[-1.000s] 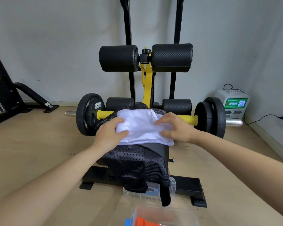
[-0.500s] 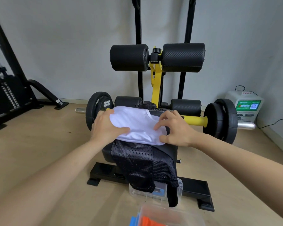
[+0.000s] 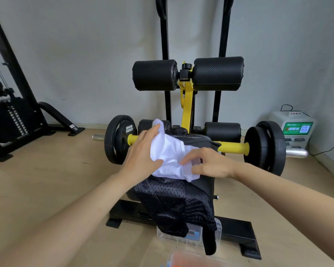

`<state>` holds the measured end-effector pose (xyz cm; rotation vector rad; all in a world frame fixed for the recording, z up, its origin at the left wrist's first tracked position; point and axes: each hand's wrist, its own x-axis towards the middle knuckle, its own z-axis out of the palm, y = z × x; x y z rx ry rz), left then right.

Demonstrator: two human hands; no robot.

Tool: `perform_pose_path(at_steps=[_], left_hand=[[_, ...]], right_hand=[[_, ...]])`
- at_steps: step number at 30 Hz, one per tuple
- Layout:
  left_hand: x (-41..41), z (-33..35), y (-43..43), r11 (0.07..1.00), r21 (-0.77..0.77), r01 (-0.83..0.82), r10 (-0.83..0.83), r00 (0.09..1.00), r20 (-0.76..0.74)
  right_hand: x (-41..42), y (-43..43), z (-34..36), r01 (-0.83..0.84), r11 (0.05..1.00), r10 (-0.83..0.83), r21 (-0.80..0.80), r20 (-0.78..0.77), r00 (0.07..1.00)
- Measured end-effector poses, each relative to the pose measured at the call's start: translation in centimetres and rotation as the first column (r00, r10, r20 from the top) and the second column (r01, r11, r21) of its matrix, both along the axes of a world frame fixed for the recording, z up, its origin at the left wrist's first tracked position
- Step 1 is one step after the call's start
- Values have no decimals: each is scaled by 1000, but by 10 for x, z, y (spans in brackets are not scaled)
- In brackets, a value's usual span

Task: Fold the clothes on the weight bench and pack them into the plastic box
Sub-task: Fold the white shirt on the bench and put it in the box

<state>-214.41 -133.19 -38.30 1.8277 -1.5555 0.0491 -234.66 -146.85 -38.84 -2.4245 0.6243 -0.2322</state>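
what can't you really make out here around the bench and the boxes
All in the head view:
- white garment: bunched under left hand and right hand, type unclear
- plastic box: contents hidden by black mesh garment hanging over it
- bench pad: mostly covered by both garments
- orange-filled container: blurred, cut off by bottom edge
- white device: green label too small to read

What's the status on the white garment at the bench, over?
Left hand grips white fabric garment, left edge raised; right hand pinches its right side. Fold not finished. Black mesh garment hangs over the clear plastic box.
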Motion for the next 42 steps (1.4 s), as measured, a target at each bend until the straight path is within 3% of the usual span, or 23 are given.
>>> perform_pose_path(at_steps=[4, 7, 12, 19, 25, 33, 38, 42], left_hand=[[-15, -11, -5, 984, -18, 179, -180, 979, -99], [-28, -22, -8, 978, -11, 207, -207, 976, -71], [-33, -27, -9, 970, -67, 235, -240, 967, -84], [-26, -31, -3, 982, -92, 166, -153, 979, 135], [-25, -37, -7, 961, -28, 274, -265, 948, 175], [-24, -40, -9, 929, 94, 357, -369, 900, 232], [-24, -37, -14, 935, 61, 348, -348, 937, -8], [-29, -31, -15, 998, 50, 23, -25, 999, 41]], right_hand=[[-2, -4, 7, 77, 940, -168, 332, 254, 952], [-1, -6, 8, 81, 904, -240, 419, 342, 908], [8, -8, 2, 60, 950, -152, 307, 284, 947], [11, -12, 4, 254, 944, -320, 211, 398, 859], [1, -19, 4, 295, 939, -339, 179, 327, 882], [-14, -31, -9, 254, 937, -239, -241, 92, 967], [-16, -25, -8, 104, 989, -99, -101, 49, 994], [-22, -24, -13, 105, 994, -105, -36, 15, 994]])
